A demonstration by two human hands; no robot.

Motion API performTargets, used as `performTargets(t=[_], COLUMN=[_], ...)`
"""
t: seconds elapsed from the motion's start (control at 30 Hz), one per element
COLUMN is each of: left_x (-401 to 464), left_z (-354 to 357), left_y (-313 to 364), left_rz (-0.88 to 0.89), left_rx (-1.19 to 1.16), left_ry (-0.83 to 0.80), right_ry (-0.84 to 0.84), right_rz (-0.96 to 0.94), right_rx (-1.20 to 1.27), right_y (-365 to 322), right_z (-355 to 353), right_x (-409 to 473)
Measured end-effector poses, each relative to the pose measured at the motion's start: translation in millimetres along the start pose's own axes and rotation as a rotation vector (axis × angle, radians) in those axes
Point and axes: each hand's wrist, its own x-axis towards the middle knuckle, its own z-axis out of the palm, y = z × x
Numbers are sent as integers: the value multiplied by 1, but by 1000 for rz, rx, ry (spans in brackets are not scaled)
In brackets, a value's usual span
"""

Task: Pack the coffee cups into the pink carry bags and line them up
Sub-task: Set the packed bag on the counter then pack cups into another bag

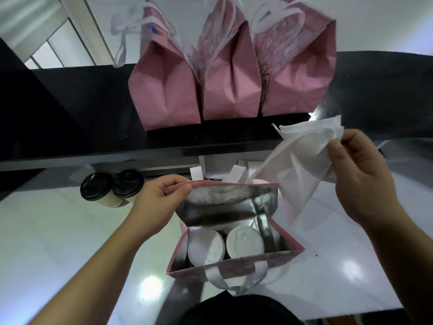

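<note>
Inside open pink bag (234,233) on table (58,242): 2 white-lidded cups (225,248). Left hand (155,202) pinches bag's far rim; right hand (360,174) fingers grasp white handle strap (302,160). Risk: uneven pull tips bag, cups spill.

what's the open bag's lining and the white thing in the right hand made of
The open bag lining looks like metallic foil: silver, shiny, creased, reflecting light. Its outside is matte pink, maybe non-woven fabric. The white piece pinched by the right hand looks like thin, soft non-woven cloth or tissue: limp, translucent folds.
</note>
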Motion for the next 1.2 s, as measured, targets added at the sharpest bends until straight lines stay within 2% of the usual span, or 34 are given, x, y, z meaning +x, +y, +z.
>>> performTargets(t=[0.17, 0.3, 0.37, 0.5, 0.6, 0.67, 0.73, 0.8, 0.87, 0.93, 1.07, 1.13, 1.2], left_x=[0, -3, -4, 0, 1, 2, 2, 3, 3, 3, 3, 3, 2], left_z=[0, -2, -3, -1, -1, 0, 1, 2, 4, 6, 5, 4, 3], left_y=[6, 15, 17, 13, 13, 13, 13, 12, 11, 10, 11, 13, 13], left_rz=[-18, -25, -22, -51, -76, -90, -85, -70, -57, -38, -19, -13, -15], left_rx=[44, 45, 14, -27, -72, -115, -95, -35, -7, 12, 30, 27, 23], left_ry=[-5, -16, -50, -70, -70, -70, -43, -12, 1, 3, -1, 1, 3], right_ry=[65, 27, -16, -193, -256, -303, -346, -557, -862, -1000, -1060, -992, -873], right_rz=[-218, -267, -253, -95, -24, -135, -436, -744, -910, -915, -808, -814, -903], right_rx=[26, 43, 20, -20, -139, -287, -494, -640, -721, -787, -946, -1004, -954], right_y=[-52, -77, -78, -59, -36, -27, -22, -12, -3, 2, -1, -9, -14], right_z=[-8, 5, 19, 59, 86, 96, 100, 103, 108, 116, 145, 154, 152], right_x=[2, 6, 5, -5, -16, -25, -31, -34, -35, -36, -28, -21, -19])
